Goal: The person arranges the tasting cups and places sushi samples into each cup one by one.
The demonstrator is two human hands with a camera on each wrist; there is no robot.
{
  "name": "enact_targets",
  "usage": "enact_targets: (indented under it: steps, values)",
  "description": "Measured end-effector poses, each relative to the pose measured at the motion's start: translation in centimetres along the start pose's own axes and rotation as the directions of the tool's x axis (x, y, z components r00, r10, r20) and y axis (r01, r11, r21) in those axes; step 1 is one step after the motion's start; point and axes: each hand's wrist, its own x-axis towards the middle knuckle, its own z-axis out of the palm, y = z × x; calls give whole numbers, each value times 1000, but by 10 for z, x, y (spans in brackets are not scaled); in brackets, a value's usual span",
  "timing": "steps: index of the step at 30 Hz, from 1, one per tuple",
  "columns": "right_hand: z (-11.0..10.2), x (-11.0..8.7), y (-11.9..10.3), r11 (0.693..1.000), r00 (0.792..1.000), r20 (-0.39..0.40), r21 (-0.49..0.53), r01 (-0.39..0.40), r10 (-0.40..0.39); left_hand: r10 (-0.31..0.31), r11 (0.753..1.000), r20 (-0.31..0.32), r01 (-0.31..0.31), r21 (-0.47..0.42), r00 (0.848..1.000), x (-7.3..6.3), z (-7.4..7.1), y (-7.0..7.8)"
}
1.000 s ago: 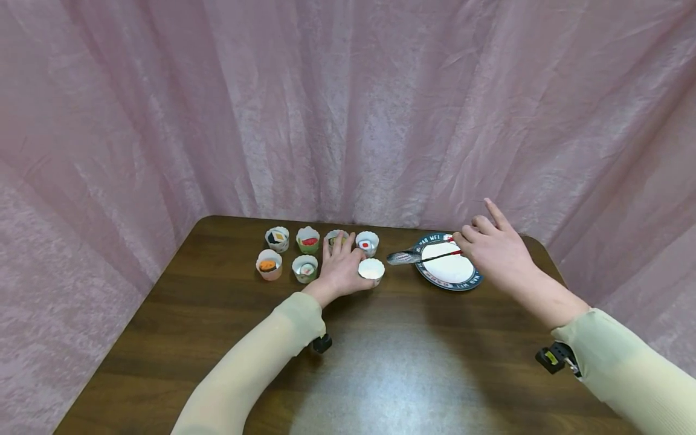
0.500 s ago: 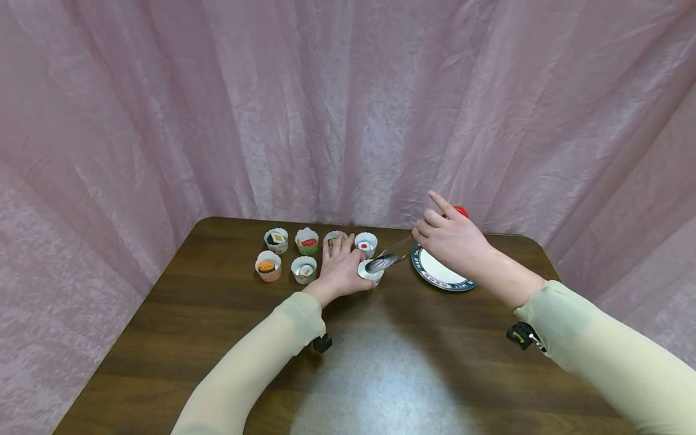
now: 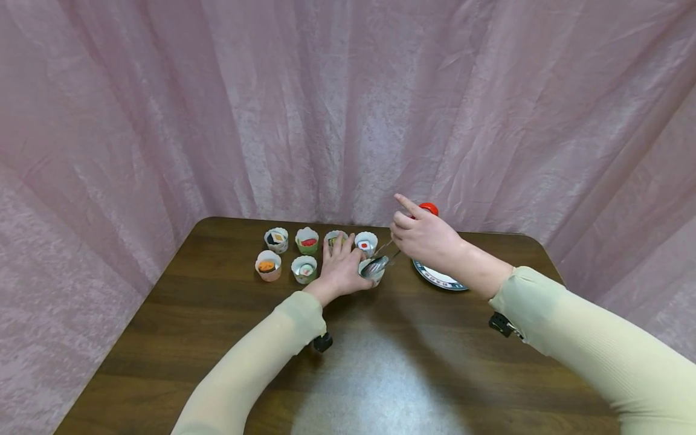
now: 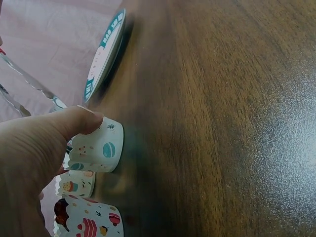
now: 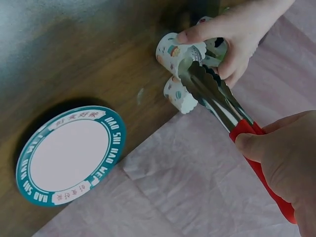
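Note:
My left hand (image 3: 341, 272) pinches a white patterned paper baking cup (image 4: 104, 148), with the thumb on its near outer wall. In my right hand (image 3: 432, 240) is a pair of metal tongs with red handles (image 5: 256, 165). The tongs point down to the left, and their scalloped tips (image 3: 375, 266) reach into the mouth of that cup. Whether anything lies between the tips is hidden. Behind the held cup stands another paper cup (image 5: 178, 95) with a red and white piece in it.
Several more paper cups, among them an orange one (image 3: 269, 275) and a green one (image 3: 307, 248), stand in two rows on the left, each with a small sushi-like piece. A white plate with a teal rim (image 5: 69, 153) lies to the right, partly under my right forearm. A pink curtain (image 3: 348, 109) hangs behind.
My right hand has carried the tongs left from over the plate and lowered their tips into the held cup. My left hand has stayed on the cup.

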Motion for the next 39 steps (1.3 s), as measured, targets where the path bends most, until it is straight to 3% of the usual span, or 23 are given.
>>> enact_targets:
  steps: [12,20,31,39]
  values:
    - [2,4,-6,1000,999,25,3,25,-25,-6,1000,3,6,13,1000,1,1,3]
    - [-1,-1,-4,1000,1000,-7,23,-15,16,2,1000,-7,-2,15,1000,1,3,3]
    - [-5,-35,10,995,994,70,53,-84,80,-3,1000,-17,4,22,1000,-1,4,3]
    - [1,-62,14,977,985,67,136,-166,158,-2,1000,-7,2,0,1000,0,4,0]
